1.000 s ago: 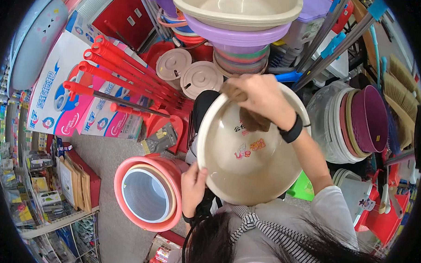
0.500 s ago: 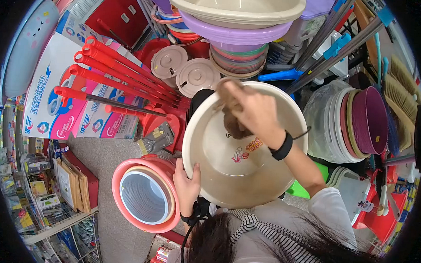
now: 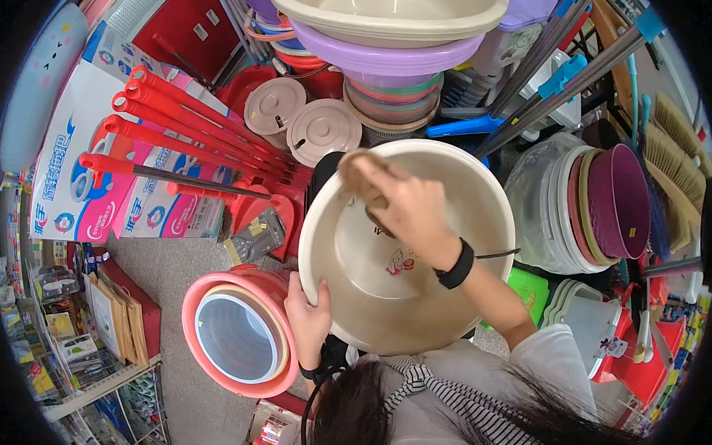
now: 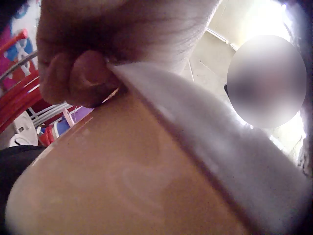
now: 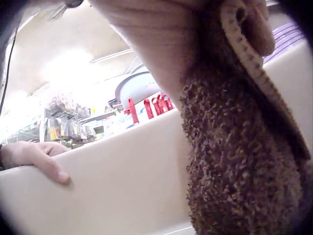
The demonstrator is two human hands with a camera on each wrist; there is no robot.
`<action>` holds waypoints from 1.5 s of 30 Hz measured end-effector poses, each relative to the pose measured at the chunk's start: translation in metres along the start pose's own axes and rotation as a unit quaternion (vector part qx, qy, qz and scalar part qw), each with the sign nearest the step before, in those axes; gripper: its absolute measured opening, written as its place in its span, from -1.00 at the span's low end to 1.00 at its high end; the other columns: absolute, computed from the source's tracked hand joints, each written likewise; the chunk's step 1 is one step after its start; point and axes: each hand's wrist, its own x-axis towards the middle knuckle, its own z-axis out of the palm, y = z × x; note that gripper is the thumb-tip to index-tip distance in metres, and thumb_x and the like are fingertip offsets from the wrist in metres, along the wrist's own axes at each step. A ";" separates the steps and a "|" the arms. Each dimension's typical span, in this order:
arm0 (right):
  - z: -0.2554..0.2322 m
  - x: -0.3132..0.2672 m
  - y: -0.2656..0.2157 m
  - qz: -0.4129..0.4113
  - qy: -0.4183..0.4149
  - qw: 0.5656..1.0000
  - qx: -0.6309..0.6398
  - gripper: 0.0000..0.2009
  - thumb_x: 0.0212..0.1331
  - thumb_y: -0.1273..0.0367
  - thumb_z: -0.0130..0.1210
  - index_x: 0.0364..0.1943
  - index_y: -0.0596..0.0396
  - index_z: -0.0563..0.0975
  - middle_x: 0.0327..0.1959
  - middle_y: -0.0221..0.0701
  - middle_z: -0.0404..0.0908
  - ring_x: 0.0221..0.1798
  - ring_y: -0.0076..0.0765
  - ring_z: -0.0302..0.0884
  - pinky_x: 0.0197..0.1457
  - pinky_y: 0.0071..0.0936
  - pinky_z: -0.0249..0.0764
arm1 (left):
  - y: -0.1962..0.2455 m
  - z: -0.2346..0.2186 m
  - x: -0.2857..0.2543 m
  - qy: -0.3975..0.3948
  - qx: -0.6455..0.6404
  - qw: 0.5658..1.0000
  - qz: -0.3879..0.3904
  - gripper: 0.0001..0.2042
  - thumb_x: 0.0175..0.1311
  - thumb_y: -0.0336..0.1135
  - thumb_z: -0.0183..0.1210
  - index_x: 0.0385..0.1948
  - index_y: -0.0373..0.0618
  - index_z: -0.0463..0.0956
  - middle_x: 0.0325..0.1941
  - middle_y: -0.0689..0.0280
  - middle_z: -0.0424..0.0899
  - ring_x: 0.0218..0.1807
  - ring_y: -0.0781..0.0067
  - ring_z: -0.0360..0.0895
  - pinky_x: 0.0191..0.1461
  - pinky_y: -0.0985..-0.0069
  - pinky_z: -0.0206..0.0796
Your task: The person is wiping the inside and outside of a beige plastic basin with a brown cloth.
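Note:
A large cream plastic basin [image 3: 415,319] with printed red pictures and lettering on its floor stands in front of the body, opening toward the head camera. My left hand [image 3: 307,319] grips its left rim, thumb inside and fingers curled under the outside, as the left wrist view shows. Brown fuzzy cloth [image 5: 239,161] is bunched in my right hand [image 3: 410,213], which holds it at the basin's upper left rim and inner wall. A loose part of the cloth hangs down inside the basin, partly covering the printed lettering.
Pink nested buckets and baskets [image 3: 191,327] stand on the floor at left. Red-handled tools [image 3: 178,146] lean by printed boxes [image 3: 76,158]. Stacked basins [image 3: 386,47] rise ahead; grey poles [image 3: 581,73] and nested pails [image 3: 619,200] crowd the right.
My right hand and the cloth have moved left and closer to the body along the basin's inner wall. The basin sits slightly further left in view; the left hand still grips its rim.

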 end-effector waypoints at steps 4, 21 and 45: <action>-0.018 0.006 0.027 0.073 0.076 0.992 -0.065 -0.40 -0.16 0.39 0.28 0.13 -0.16 0.43 -0.31 -0.24 0.63 -0.49 -0.09 0.61 -0.46 -0.20 0.52 | 0.002 0.000 0.000 -0.007 0.001 1.000 0.006 -0.86 0.21 -0.49 0.13 -0.28 -0.32 0.38 -0.43 0.04 0.63 -0.35 0.43 0.62 -0.24 0.49 0.40; -0.021 0.006 0.016 0.101 0.037 0.993 -0.043 -0.42 -0.18 0.38 0.25 0.11 -0.21 0.50 -0.49 -0.19 0.62 -0.44 -0.04 0.60 -0.40 -0.16 0.51 | -0.006 0.000 -0.001 -0.014 -0.017 1.000 -0.019 -0.86 0.22 -0.49 0.13 -0.27 -0.33 0.39 -0.38 0.06 0.66 -0.31 0.46 0.60 -0.18 0.50 0.40; -0.050 0.053 0.040 -0.044 0.008 0.999 -0.027 -0.67 -0.25 0.34 0.32 -0.25 -0.08 0.65 -0.43 -0.26 0.65 -0.33 -0.07 0.63 -0.30 -0.21 0.52 | 0.010 0.000 -0.007 -0.250 -0.005 0.965 0.085 -0.63 0.24 -0.34 0.24 0.01 -0.29 0.37 -0.39 0.12 0.66 -0.40 0.52 0.59 -0.30 0.57 0.39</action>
